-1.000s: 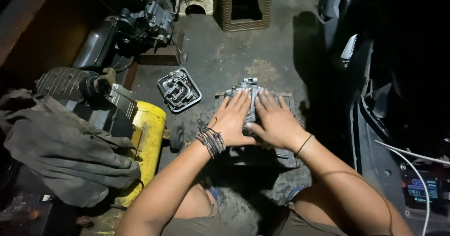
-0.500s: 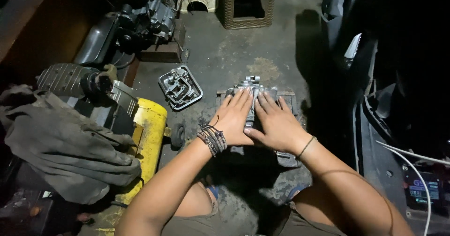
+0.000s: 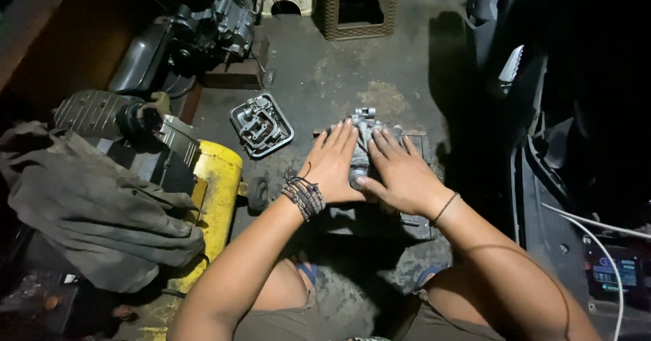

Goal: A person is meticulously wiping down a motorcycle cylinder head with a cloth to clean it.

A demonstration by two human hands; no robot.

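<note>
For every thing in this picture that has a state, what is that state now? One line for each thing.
Left hand: open, flat, pressing on the grey metal engine part.
Right hand: open, flat, pressing on the same part.
Grey metal engine part: on the floor, mostly covered by both hands.
Square grey metal cover: lying apart on the floor, hollow side up.
Yellow machine: on the floor, untouched.
Grey cloth: crumpled in a heap.

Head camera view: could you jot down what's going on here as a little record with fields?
Place: dim workshop floor
Left hand: flat on a grey metal engine part
Right hand: flat on the same part, beside the left
Part rests on: a dark slab
Left of hands: small metal cover, yellow machine, grey cloth
Top left: dark engine
</note>
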